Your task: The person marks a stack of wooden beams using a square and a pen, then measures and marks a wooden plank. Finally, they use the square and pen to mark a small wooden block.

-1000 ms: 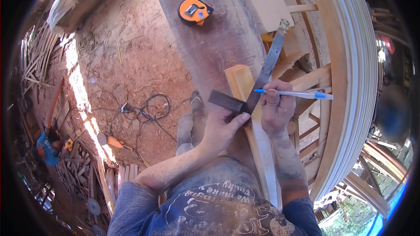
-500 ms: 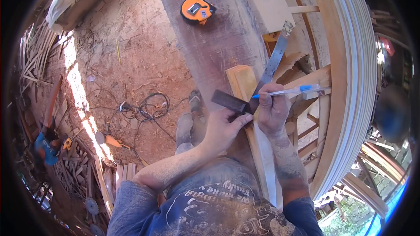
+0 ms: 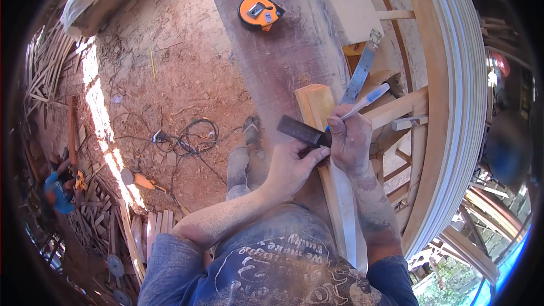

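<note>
My left hand (image 3: 294,161) is closed on a square with a dark handle (image 3: 300,130), holding it across a long pale wooden piece (image 3: 315,105). The metal blade (image 3: 359,73) of the square points up and right. In my right hand (image 3: 351,144) is a blue-and-white pen (image 3: 365,102), pinched between thumb and fingers. Its tip is low, by the inner corner of the square, close to my left thumb. Fingers partly hide the tip and the wood there.
An orange tape measure (image 3: 260,13) lies on the dark board (image 3: 283,45). Curved stacked strips (image 3: 453,102) stand at the right. A coiled cable (image 3: 198,136) and an orange tool (image 3: 144,181) are on the dusty floor. Another person in blue (image 3: 58,192) is at the far left.
The pen has tilted more upright, and its tip has moved down to the square's corner. My right hand has shifted slightly down. My left hand keeps its hold on the square.
</note>
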Available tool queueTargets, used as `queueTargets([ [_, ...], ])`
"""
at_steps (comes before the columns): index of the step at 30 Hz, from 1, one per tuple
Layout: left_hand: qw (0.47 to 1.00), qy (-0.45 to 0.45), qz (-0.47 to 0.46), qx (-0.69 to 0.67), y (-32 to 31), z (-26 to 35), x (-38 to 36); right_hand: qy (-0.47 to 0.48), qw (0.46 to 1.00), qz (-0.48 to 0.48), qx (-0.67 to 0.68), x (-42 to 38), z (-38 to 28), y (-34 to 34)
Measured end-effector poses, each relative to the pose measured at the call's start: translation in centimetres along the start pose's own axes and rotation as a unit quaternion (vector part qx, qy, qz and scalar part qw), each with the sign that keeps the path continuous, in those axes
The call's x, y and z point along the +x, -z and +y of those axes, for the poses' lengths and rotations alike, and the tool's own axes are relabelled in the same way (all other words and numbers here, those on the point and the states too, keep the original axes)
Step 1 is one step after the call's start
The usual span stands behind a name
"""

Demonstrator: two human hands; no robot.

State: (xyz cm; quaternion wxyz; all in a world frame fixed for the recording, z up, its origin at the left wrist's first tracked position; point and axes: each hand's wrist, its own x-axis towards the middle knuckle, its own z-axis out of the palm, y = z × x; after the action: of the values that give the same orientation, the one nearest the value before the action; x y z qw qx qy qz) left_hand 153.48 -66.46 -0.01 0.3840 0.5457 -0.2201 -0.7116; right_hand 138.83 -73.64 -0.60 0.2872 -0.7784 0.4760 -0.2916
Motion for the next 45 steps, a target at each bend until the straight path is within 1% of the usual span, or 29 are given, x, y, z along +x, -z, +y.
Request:
queueTargets([
  [2,1.0,-0.016,0.006,-0.025,-0.2,-0.5,0.0,0.007,1.0,0.0,0.0,0.1,-0.1,0.0],
  [4,1.0,-0.016,0.004,-0.017,-0.1,-0.5,0.0,0.012,1.0,0.002,0.003,0.2,-0.1,-0.1],
  [7,1.0,-0.015,0.004,-0.013,-0.1,-0.4,0.0,0.005,1.0,-0.025,-0.012,0.3,-0.3,0.3],
  [10,1.0,-0.006,0.002,0.004,-0.1,-0.1,-0.1,-0.002,0.998,0.066,0.008,0.1,0.3,-0.6],
  [13,1.0,-0.007,0.001,-0.01,-0.2,-0.4,-0.1,0.055,0.983,0.168,-0.044,1.4,-0.2,-0.9],
  [16,1.0,-0.012,0.002,-0.019,-0.3,-0.2,-0.2,0.068,0.979,0.188,-0.047,1.1,0.1,-0.4],
  [17,1.0,-0.011,0.002,-0.018,-0.3,0.0,-0.3,0.031,0.981,0.189,-0.037,0.7,-0.1,0.0],
  [19,0.998,-0.028,-0.011,0.048,0.3,-0.6,-0.2,-0.043,0.979,0.199,-0.018,-0.6,-1.0,1.1],
  [20,0.996,-0.037,-0.019,0.084,0.4,-0.5,-0.2,-0.101,0.976,0.193,0.005,-1.6,-1.7,2.0],
  [21,0.997,-0.048,-0.037,0.057,0.2,-0.2,-0.8,-0.159,0.968,0.19,0.03,-3.0,-2.6,3.3],
  [22,0.996,-0.058,-0.059,0.032,-0.3,0.1,-1.9,-0.217,0.956,0.189,0.056,-4.6,-3.4,4.4],
  [23,0.994,-0.065,-0.084,0.008,-0.9,0.1,-3.1,-0.248,0.946,0.194,0.076,-6.4,-3.9,5.2],
  [24,0.991,-0.065,-0.107,-0.047,-1.9,-0.7,-4.0,-0.279,0.934,0.2,0.098,-8.5,-4.4,5.8],
  [25,0.988,-0.036,-0.145,-0.041,-2.9,-0.9,-4.9,-0.307,0.921,0.207,0.12,-10.6,-4.7,6.5],
  [27,0.975,0.025,-0.222,-0.023,-4.6,-1.2,-6.5,-0.352,0.88,0.263,0.178,-15.6,-5.0,8.1],
  [28,0.964,0.034,-0.262,0.01,-5.3,-1.5,-6.8,-0.372,0.857,0.291,0.207,-17.7,-5.2,8.7],
  [30,0.933,0.056,-0.347,0.075,-6.5,-2.5,-7.1,-0.379,0.839,0.358,0.155,-21.3,-6.6,9.8],
  [31,0.923,0.057,-0.367,0.099,-7.0,-3.1,-7.2,-0.386,0.823,0.397,0.123,-23.2,-7.5,10.2],
  [33,0.89,0.06,-0.426,0.148,-8.3,-4.1,-6.9,-0.399,0.771,0.478,0.132,-27.3,-8.9,10.0],
  [35,0.871,0.115,-0.447,0.169,-9.8,-4.1,-7.0,-0.412,0.706,0.555,0.154,-31.5,-10.9,9.1],
  [36,0.862,0.145,-0.451,0.182,-10.4,-4.1,-7.0,-0.476,0.704,0.526,0.033,-32.5,-12.6,8.8],
  [38,0.858,0.141,-0.472,0.146,-12.9,-3.7,-7.2,-0.442,0.684,0.578,-0.042,-35.1,-14.5,7.4],
  [39,0.838,0.129,-0.497,0.183,-14.0,-3.8,-6.5,-0.424,0.678,0.595,-0.079,-36.4,-15.3,6.6],
  [41,0.808,0.099,-0.531,0.237,-15.9,-4.7,-4.2,-0.451,0.628,0.634,-0.005,-39.1,-16.9,4.7],
  [43,0.794,0.07,-0.548,0.253,-17.4,-4.9,-3.3,-0.463,0.589,0.661,0.044,-42.4,-17.9,2.8],
  [44,0.793,0.058,-0.553,0.25,-17.9,-4.8,-3.4,-0.54,0.577,0.612,0.021,-44.3,-18.7,2.5],
  [45,0.792,0.046,-0.557,0.246,-18.3,-4.9,-3.7,-0.544,0.57,0.615,-0.01,-46.2,-19.0,2.1],
])
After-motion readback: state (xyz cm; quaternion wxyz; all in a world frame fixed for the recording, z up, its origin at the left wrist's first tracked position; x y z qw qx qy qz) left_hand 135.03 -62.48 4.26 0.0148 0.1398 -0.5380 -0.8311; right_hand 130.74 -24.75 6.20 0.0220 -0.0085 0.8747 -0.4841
